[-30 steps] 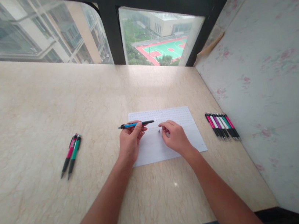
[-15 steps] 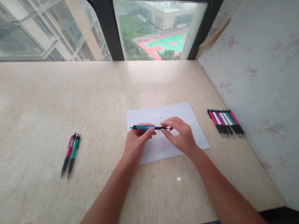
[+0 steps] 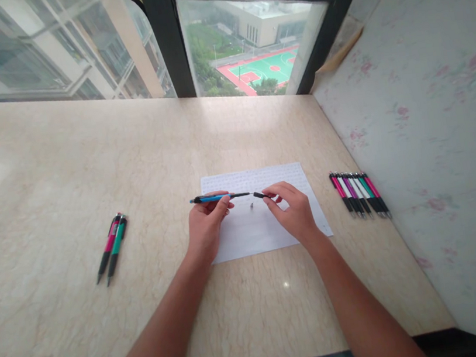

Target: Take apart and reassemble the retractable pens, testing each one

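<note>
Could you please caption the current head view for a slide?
Above a paper sheet, the left hand holds a blue pen, the right hand a black piece.

Slender blue-and-black pen [image 3: 210, 198]: barrel partly hidden by the left hand [image 3: 205, 227]. Black tubular sleeve [image 3: 260, 195]: 3 o'clock end covered by the right hand [image 3: 292, 212]. Small greyish piece [image 3: 251, 205] on white rectangular paper [image 3: 252, 235]: too tiny to identify. Handwriting [image 3: 260, 177] at the paper's 12 o'clock: illegible. Left forearm [image 3: 163, 325] and right forearm [image 3: 354, 292]: cut off at 7 and 5 o'clock.
</note>
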`<state>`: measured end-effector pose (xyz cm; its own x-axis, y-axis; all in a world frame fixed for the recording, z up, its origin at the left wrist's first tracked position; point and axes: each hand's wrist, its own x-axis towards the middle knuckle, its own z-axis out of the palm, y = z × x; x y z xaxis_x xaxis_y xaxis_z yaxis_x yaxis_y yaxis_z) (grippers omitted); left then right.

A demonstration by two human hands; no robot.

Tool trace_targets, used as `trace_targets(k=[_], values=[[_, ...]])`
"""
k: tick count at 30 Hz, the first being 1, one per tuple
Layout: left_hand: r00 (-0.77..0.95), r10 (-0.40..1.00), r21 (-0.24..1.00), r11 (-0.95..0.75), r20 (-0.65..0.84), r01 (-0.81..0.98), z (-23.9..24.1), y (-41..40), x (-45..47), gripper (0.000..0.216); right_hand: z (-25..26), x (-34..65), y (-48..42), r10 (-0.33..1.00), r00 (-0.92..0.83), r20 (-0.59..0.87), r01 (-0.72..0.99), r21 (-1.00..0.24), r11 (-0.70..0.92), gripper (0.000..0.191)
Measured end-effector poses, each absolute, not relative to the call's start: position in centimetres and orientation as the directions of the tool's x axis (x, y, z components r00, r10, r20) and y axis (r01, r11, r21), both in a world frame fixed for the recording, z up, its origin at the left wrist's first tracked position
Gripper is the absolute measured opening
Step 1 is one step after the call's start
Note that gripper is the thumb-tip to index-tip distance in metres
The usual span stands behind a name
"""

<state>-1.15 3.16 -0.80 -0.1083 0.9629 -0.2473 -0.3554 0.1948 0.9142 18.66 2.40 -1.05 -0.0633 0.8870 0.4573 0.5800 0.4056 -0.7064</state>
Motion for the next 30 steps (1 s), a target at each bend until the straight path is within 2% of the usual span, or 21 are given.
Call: trace_targets(k=[3, 8, 16, 21, 26, 30], values=[[-0.154, 0.961, 0.922, 0.162, -0.228, -0.352, -0.8, 3.3, -1.3, 0.033, -1.7, 18.4, 2.4, 0.921, -0.001, 0.389, 0.653, -0.698, 0.295, 0.014], [-0.153, 0.964, 0.931, 0.159, -0.218, -0.328, -1.1, 3.1, -1.1, 0.034, -2.3, 17.5, 2.0, 0.948, 0.03, 0.316, 0.78, -0.601, 0.175, 0.015], [-0.12, 0.976, 0.963, 0.153, -0.183, -0.221, -1.4, 2.9, -1.0, 0.034, -2.3, 16.7, 1.6, 0.963, 0.042, 0.265, 0.836, -0.537, 0.111, 0.015], [-0.112, 0.976, 0.965, 0.157, -0.184, -0.212, -1.3, 2.9, -1.0, 0.034, -2.1, 16.9, 1.7, 0.959, 0.06, 0.277, 0.752, -0.644, 0.14, 0.019], [-0.037, 0.98, 0.956, 0.183, -0.196, -0.228, -1.0, 2.7, -0.8, 0.031, -1.0, 17.5, 1.7, 0.95, 0.102, 0.295, 0.525, -0.827, 0.2, 0.029], [0.07, 0.978, 0.959, 0.208, -0.198, -0.191, -0.5, 2.4, -0.4, 0.028, -0.4, 17.4, 1.5, 0.956, -0.07, 0.286, 0.458, -0.842, 0.285, 0.031]])
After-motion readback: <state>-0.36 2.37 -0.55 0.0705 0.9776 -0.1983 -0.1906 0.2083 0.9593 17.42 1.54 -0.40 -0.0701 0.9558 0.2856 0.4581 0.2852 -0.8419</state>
